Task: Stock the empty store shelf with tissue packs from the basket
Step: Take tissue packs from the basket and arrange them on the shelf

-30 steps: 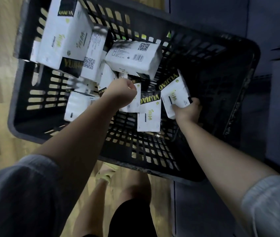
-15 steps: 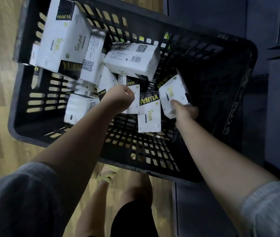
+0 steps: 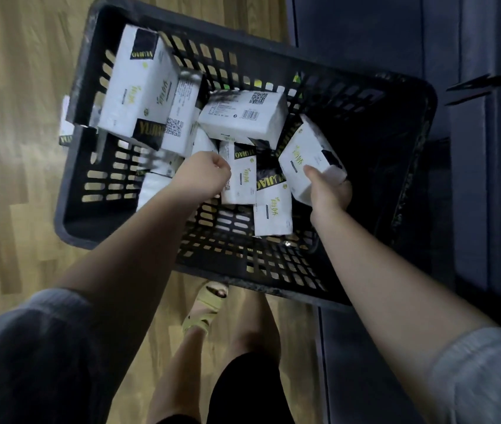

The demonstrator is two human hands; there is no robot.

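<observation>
- Wood-plank floor underfoot, dark shelving off to the right, black slotted basket between.
- Right hand curled round the near end of one tissue pack: thumb on the top face, fingers under; pack tilted, long axis running up and away toward the far left.
- Left hand bunched in a fist over the heap; whether pinching anything, cannot tell.
- Other packs piled loose at the far-left side of the basket, lying every which way.
- Probably light, soft-sided, slick film wrap; likely to dent under a hard squeeze.
- Best gripped across the short width near the middle, not by a corner.
</observation>
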